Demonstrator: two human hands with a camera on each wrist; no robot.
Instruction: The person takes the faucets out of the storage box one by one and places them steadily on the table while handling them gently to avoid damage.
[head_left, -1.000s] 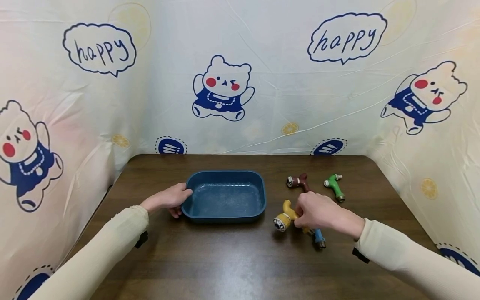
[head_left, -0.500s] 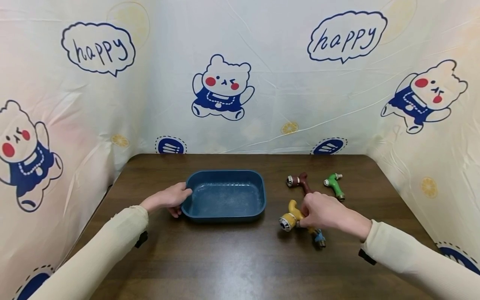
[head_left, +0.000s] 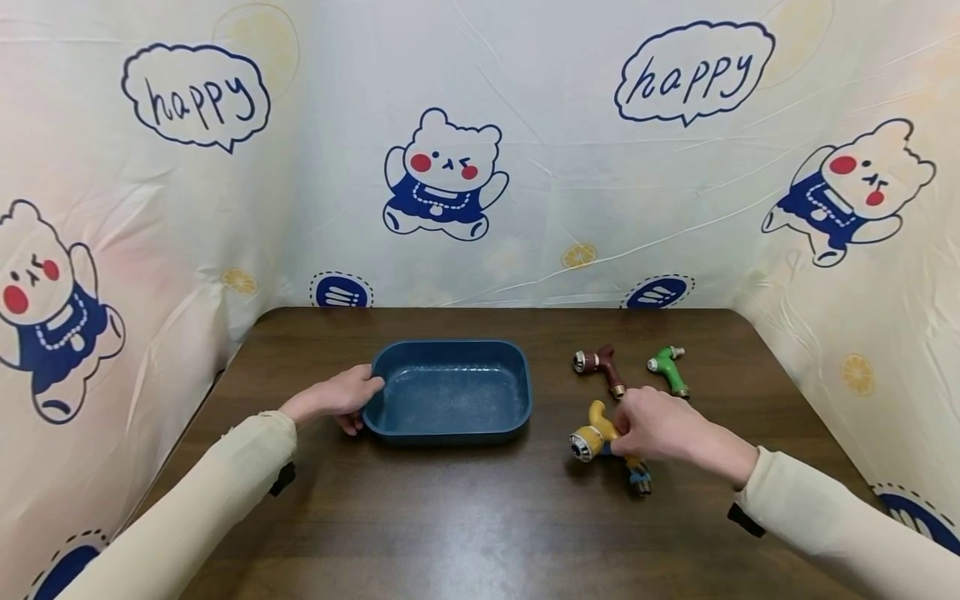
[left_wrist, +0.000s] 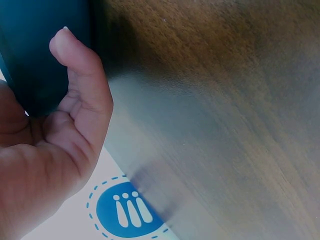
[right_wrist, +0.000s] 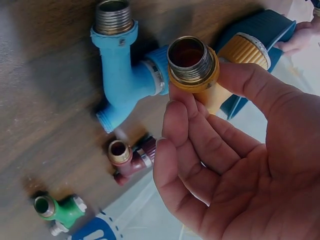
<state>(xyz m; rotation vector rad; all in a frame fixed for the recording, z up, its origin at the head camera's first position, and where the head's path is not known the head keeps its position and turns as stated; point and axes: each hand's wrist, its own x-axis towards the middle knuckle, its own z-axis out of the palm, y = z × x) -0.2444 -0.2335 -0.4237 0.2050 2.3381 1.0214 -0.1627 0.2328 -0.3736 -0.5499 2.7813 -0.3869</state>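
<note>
My left hand (head_left: pixel 339 398) grips the left rim of a dark blue plastic tray (head_left: pixel 454 439), thumb on the rim and fingers outside below it. My right hand (head_left: pixel 662 425) pinches a yellow faucet (head_left: pixel 588 441) between thumb and fingers. In the right wrist view, its threaded metal end (right_wrist: pixel 190 62) faces the camera. Beneath and behind it lies a light blue faucet (right_wrist: pixel 117 67) on the table, mostly hidden in the head view by the yellow one and the hand.
A dark red faucet (head_left: pixel 609 367) lies behind the right hand, and a green faucet (head_left: pixel 671 372) lies farther right. The brown wooden table (head_left: pixel 420 517) meets a patterned cloth (head_left: pixel 465 275) at the back and sides.
My right hand has moved a little to the right with the yellow faucet, covering more of the light blue one. The left hand and tray have stayed in place.
</note>
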